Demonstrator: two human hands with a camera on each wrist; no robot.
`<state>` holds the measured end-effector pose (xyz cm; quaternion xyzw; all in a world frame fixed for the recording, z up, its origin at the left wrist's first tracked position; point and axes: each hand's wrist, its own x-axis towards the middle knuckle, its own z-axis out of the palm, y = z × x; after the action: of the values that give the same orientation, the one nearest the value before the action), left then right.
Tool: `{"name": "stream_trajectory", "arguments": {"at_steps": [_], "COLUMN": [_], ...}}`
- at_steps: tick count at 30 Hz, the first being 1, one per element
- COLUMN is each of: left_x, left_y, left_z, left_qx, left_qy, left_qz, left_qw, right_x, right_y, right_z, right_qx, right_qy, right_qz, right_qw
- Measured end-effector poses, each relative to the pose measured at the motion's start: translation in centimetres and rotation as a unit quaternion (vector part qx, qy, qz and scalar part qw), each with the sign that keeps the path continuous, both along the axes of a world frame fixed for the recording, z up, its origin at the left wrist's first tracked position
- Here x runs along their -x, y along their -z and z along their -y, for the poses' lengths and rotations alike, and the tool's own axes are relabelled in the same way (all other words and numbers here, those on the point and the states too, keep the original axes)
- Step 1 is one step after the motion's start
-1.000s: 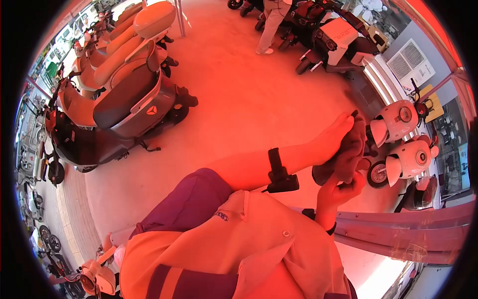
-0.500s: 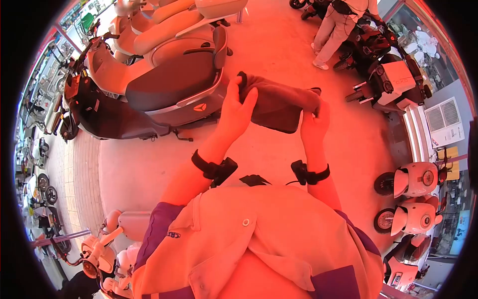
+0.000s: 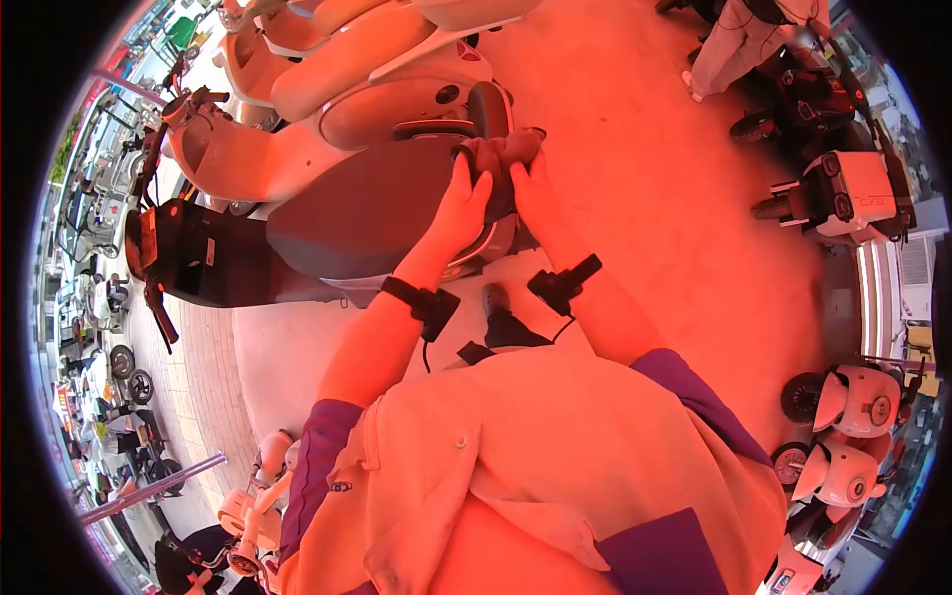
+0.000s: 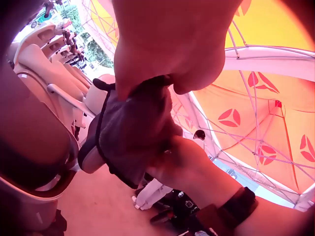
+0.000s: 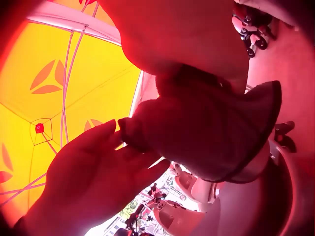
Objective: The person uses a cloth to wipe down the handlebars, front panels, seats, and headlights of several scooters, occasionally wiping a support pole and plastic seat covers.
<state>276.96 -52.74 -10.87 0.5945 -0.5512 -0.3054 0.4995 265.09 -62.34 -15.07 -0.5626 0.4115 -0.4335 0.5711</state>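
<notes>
A dark cloth with darker edging (image 3: 488, 169) is bunched between both hands, over the rear end of a scooter's dark seat (image 3: 367, 208) in the head view. My left hand (image 3: 460, 210) grips its left side, thumb toward the middle. On the other side, my right hand (image 3: 535, 198) holds the cloth's right end. In the left wrist view the cloth (image 4: 133, 128) hangs below the left hand (image 4: 167, 49), its edged border spread out. The right wrist view shows the cloth (image 5: 206, 123) flaring from under the right hand (image 5: 192, 39), which hides part of it.
More light scooters (image 3: 347, 84) stand in a row beyond the dark-seated one. A person (image 3: 739, 45) is beside parked motorbikes (image 3: 793, 109) at upper right. Small scooters (image 3: 858, 402) stand at right. A canopy (image 4: 246, 118) hangs overhead. A shoe (image 3: 493, 297) shows below my hands.
Both hands came together at the scooter seat's rear, moving left relative to the scooters. The cloth, first bunched at right, was stretched between the hands, and is now bunched again. The view turned left.
</notes>
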Motion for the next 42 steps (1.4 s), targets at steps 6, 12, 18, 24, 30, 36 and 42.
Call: {"name": "stream_trajectory", "arguments": {"at_steps": [6,12,18,24,30,36,42], "left_x": [-1.1,-1.8,-5.3,-7.4,-16.2,-28.9,-35.8], "left_y": [-0.9,-0.5,2.9,-0.9,-3.2,10.3,18.4], "left_z": [7.9,9.2,5.4,6.2,6.4,3.7,-6.3], "left_qx": [-0.022,-0.065,-0.058,-0.043,-0.053,-0.242,-0.301], "left_qy": [0.046,0.035,0.098,0.189,0.215,0.063,0.097], "left_qz": [0.040,0.090,0.159,0.122,-0.027,0.198,0.312], "left_qw": [0.998,0.993,0.981,0.973,0.975,0.948,0.896], "right_x": [-2.1,-3.2,-0.1,-1.0,-8.5,-20.8,-29.8], "right_y": [-0.6,-1.6,1.0,-8.1,-13.2,1.8,9.9], "right_z": [7.6,9.1,3.7,-1.6,-1.7,0.3,-3.3], "right_qx": [-0.047,-0.121,-0.057,0.037,0.276,0.251,0.135], "right_qy": [-0.093,-0.119,-0.036,0.074,0.177,-0.005,-0.137], "right_qz": [0.019,0.077,-0.120,-0.340,-0.311,-0.459,-0.647], "right_qw": [0.994,0.983,0.990,0.937,0.892,0.852,0.738]}}
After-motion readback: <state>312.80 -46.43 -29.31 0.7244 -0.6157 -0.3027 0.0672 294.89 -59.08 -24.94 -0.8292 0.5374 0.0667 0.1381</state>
